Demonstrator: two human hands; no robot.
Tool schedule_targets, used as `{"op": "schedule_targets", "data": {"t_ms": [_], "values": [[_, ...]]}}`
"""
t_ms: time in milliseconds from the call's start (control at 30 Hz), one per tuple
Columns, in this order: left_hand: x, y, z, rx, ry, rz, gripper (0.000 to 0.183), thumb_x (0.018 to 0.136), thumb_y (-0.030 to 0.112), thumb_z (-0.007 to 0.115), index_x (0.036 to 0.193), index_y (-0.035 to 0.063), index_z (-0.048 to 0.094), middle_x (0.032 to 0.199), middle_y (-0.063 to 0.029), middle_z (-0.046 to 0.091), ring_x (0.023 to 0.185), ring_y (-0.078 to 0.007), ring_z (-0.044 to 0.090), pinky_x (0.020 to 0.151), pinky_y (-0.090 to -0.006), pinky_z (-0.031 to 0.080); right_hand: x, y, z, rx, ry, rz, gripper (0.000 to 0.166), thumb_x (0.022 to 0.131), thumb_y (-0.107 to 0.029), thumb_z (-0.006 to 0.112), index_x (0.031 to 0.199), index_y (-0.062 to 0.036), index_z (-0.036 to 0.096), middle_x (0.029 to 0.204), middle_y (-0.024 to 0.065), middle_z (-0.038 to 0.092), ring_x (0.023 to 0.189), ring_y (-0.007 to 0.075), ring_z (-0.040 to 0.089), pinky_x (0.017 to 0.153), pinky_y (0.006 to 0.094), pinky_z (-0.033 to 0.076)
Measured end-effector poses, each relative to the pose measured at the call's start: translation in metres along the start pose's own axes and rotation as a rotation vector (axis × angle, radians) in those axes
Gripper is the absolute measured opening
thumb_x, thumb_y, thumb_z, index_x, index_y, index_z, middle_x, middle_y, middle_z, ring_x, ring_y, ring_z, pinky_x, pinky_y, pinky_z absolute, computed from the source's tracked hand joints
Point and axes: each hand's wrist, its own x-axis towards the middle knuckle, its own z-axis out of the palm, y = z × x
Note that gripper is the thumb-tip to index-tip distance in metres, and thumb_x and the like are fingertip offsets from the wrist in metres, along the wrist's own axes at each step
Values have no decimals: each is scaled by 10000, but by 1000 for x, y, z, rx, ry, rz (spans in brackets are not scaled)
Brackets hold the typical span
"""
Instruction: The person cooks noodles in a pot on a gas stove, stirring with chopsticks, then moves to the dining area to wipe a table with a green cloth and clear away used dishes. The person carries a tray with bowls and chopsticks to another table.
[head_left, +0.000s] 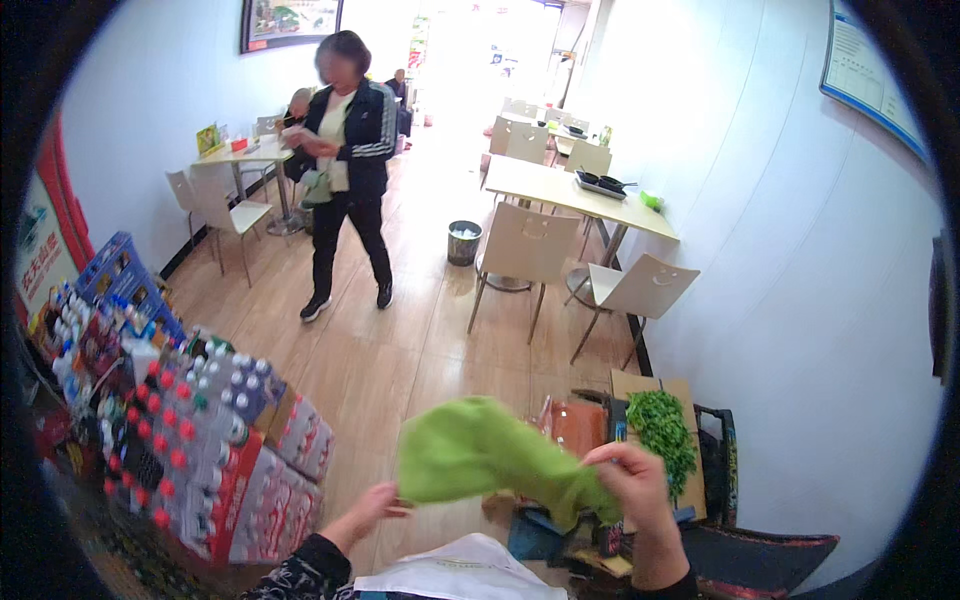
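A lime-green cloth (480, 450) is stretched out in the air before me, slightly blurred. My left hand (373, 508) pinches its lower left corner. Bunched fabric at the other end is gripped by my right hand (634, 480). Below my hands, a white apron (461, 566) with some writing covers my front. Just beyond the right hand, leafy green herbs (664, 435) lie on a flattened cardboard sheet (626, 384).
Shrink-wrapped bottle packs (274, 510) are stacked at left beside a blue crate (127, 277). A person (345, 150) stands in the aisle looking at their hands. Ahead are a waste bin (464, 244), a chair (531, 244) and a table (555, 184) with black pans (604, 182).
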Motion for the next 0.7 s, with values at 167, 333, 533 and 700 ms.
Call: {"op": "schedule_targets", "data": {"t_ms": [167,333,533,700], "values": [[150,68,9,-24,-326,-77,417,839,311,500,1129,12,483,1036,-101,554,911,-212,544,782,-356,441,164,43,41,151,-457,-58,154,811,-18,504,937,-12,592,842,21,586,753,78,514,669,200,409],[290,174,-34,-80,-238,-118,435,838,331,487,1128,6,481,1043,-109,550,919,-221,542,791,-364,437,344,97,35,128,-598,-9,144,820,-27,501,920,-1,602,886,32,595,804,81,522,724,211,412],[408,278,-99,-211,-28,-111,459,837,355,471,1127,-1,479,1052,-120,546,930,-233,538,801,-374,432,561,140,78,260,-762,217,162,830,-62,506,964,-26,590,887,11,580,803,42,488,703,190,397],[504,328,-180,-359,106,-116,480,836,375,458,1126,-7,477,1059,-128,542,939,-242,535,810,-382,428,717,211,119,173,-857,73,179,832,-91,511,990,-40,575,947,24,571,839,82,496,726,220,405]]}}
